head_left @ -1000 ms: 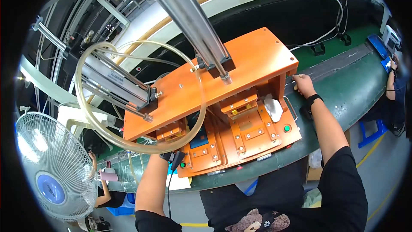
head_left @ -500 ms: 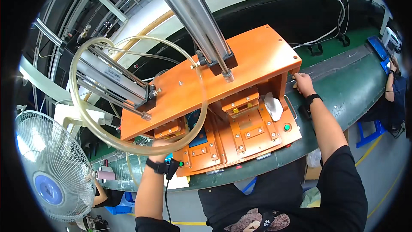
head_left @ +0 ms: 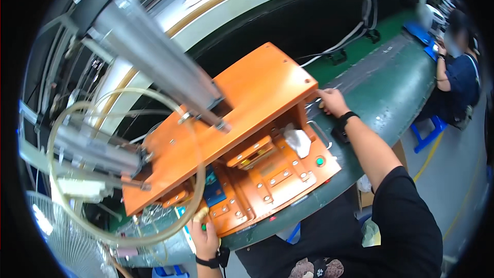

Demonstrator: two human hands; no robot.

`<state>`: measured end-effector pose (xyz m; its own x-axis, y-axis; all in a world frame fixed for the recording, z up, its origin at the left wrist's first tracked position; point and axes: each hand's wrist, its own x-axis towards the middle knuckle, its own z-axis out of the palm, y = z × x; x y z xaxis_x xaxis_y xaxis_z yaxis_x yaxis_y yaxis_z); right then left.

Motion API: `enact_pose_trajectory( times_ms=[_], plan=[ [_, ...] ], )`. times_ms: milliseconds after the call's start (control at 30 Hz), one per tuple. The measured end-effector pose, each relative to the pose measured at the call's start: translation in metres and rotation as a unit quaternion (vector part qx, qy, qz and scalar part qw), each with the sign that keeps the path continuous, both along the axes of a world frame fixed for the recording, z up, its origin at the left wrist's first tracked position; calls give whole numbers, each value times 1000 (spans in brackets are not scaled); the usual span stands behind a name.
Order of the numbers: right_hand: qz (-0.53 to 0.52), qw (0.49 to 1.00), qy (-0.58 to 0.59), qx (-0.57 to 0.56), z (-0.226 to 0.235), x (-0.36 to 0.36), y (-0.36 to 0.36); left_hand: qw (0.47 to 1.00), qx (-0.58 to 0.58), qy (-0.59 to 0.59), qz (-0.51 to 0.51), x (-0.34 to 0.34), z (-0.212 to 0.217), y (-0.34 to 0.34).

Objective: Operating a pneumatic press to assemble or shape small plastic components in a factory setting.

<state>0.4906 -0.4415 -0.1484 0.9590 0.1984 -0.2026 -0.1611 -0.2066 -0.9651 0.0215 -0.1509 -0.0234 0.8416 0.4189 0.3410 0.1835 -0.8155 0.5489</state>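
Note:
An orange press fixture [head_left: 257,90] with two metal cylinders stands before me. My left hand [head_left: 205,237] is at its near left corner, beside a green button [head_left: 204,227]. A finger with a yellowish covering at the tip is stretched out and the thumb stands apart; I see nothing held. My right hand [head_left: 333,102] is closed at the press's right end, fingers curled by its upper edge; whatever they hold is hidden. A blue flat piece [head_left: 214,194] lies in the left station under the press. Crumpled white material [head_left: 297,142] sits at the right station, behind another green button [head_left: 320,161].
A clear hose [head_left: 149,239] loops in front of the left cylinder and above my left hand. A fan [head_left: 62,231] stands at lower left. Along the green bench [head_left: 381,92], a co-worker [head_left: 458,72] sits at far right. Cables [head_left: 355,33] run along the back.
The view has swung, so the press appears further left and lower. My left hand has come out from under the press to its front left corner. My right hand stays at the right end.

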Motion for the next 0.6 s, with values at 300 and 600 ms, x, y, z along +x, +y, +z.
enact_pose_trajectory(
  times_ms=[300,600],
  plan=[
    [20,997,-63,-36,25,36,3,983,-33,-166,68,5,-19,-29],
    [-8,809,-131,-573,35,118,-6,968,14,-235,92,-4,-42,-16]
  ],
)
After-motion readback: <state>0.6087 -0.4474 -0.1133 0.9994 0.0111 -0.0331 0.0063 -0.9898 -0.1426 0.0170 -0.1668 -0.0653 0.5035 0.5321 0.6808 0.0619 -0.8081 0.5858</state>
